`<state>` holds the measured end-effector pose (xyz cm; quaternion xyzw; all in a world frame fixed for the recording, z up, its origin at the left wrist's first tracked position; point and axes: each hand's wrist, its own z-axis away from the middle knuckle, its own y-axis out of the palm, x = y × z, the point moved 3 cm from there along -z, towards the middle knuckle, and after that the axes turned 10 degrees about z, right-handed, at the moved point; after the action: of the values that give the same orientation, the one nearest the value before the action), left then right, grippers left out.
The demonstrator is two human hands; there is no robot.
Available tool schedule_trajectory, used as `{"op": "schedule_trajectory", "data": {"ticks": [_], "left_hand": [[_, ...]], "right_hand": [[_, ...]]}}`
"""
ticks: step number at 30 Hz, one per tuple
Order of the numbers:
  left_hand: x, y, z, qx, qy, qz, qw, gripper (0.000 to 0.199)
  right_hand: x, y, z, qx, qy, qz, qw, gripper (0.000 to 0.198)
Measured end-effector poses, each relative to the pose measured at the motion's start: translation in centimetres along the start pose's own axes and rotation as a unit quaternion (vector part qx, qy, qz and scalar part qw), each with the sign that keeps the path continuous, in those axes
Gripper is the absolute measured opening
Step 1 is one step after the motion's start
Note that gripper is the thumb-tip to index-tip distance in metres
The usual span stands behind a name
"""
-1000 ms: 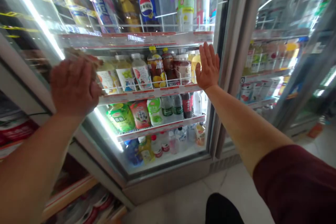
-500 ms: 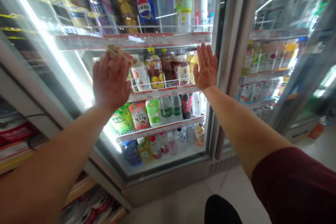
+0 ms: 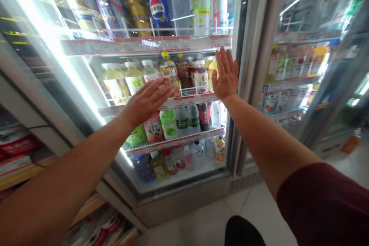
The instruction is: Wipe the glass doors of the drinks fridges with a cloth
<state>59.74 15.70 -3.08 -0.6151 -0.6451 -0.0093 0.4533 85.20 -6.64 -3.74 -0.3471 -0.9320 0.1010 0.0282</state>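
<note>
My left hand (image 3: 144,103) presses a crumpled, light-coloured cloth (image 3: 170,85) to the glass of the fridge door, in front of the middle shelf. The fingers lie over the cloth and hide part of it. Higher up on the right, my right hand (image 3: 225,75) rests flat on the same glass door (image 3: 184,182), close to the metal frame, with the fingers stretched out. Behind the glass stand bottles, among them a yellow-capped drink bottle (image 3: 166,63) and a cola bottle (image 3: 157,2).
The metal door frame (image 3: 253,65) runs down beside my right hand. A second glass-fronted fridge (image 3: 294,80) stands to the right. On the left are wooden shelves (image 3: 86,209) with packaged goods. Light floor tiles (image 3: 201,219) lie below, and a dark shoe or knee (image 3: 243,232) shows there.
My left hand has swept the cloth right and down across the glass, uncovering the pale bottles on the middle shelf's left. My right hand has stayed in place.
</note>
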Motion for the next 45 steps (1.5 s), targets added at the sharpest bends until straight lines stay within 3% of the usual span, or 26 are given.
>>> {"op": "schedule_trajectory", "data": {"ticks": [2,3,7,9,11,13,17,18,20,25,29,31,34,37,42,45], "left_hand": [[0.1,-0.1,-0.3,0.026,0.04,0.017,0.999,0.049],[0.5,-0.5,-0.6,0.011,0.036,0.014,0.999,0.05],[2.2,-1.3,-1.0,-0.092,-0.081,-0.024,0.992,0.054],[1.6,-0.7,-1.1,-0.067,-0.084,-0.023,0.994,0.051],[0.5,-0.3,-1.2,0.003,-0.04,-0.008,0.999,0.046],[0.1,-0.9,-1.7,0.023,-0.029,-0.011,0.999,0.045],[1.9,-4.0,-2.8,-0.094,-0.131,-0.067,0.985,0.047],[2.1,-4.2,-3.1,-0.096,-0.141,-0.064,0.983,0.047],[1.7,-3.3,-3.3,-0.057,-0.122,-0.035,0.99,0.046],[-2.3,0.9,-2.3,0.031,-0.061,-0.011,0.998,0.048],[-2.5,1.0,-1.8,0.058,0.005,-0.005,0.998,0.048],[-0.7,-0.4,-2.0,0.029,-0.012,-0.007,0.999,0.047],[2.4,-3.0,-2.6,-0.069,-0.112,-0.025,0.991,0.048],[3.0,-3.6,-3.0,-0.108,-0.167,-0.049,0.979,0.049],[-0.6,0.0,-2.8,0.001,-0.111,-0.014,0.994,0.057],[-1.4,0.7,-2.6,0.068,-0.044,0.028,0.996,0.054]], "right_hand": [[0.0,0.0,0.0,-0.001,0.001,0.0,1.0,0.07],[0.0,-0.1,0.0,-0.001,0.002,0.001,1.0,0.07],[0.1,-0.3,0.0,0.006,0.006,-0.006,1.0,0.069],[0.2,-0.5,0.0,0.01,0.011,-0.014,1.0,0.07],[0.3,-0.6,0.0,0.011,0.014,-0.016,1.0,0.07],[0.3,-0.7,0.0,0.013,0.015,-0.009,1.0,0.069],[0.3,-0.7,0.0,0.01,0.012,0.019,1.0,0.068],[0.3,-0.6,0.0,0.008,0.012,0.025,1.0,0.068],[0.3,-0.6,0.0,0.005,0.013,0.026,1.0,0.068],[0.3,-0.6,0.0,0.01,0.01,0.015,1.0,0.069],[0.3,-0.5,0.0,0.008,0.018,0.02,1.0,0.069],[0.2,-0.5,0.0,0.001,0.015,0.012,1.0,0.068],[0.2,-0.5,0.1,-0.006,0.01,-0.001,1.0,0.067],[0.2,-0.6,0.1,0.001,0.01,0.001,1.0,0.068],[0.2,-0.6,0.1,-0.005,0.007,0.008,1.0,0.067],[0.1,-0.4,0.0,-0.003,0.009,0.015,1.0,0.068]]}}
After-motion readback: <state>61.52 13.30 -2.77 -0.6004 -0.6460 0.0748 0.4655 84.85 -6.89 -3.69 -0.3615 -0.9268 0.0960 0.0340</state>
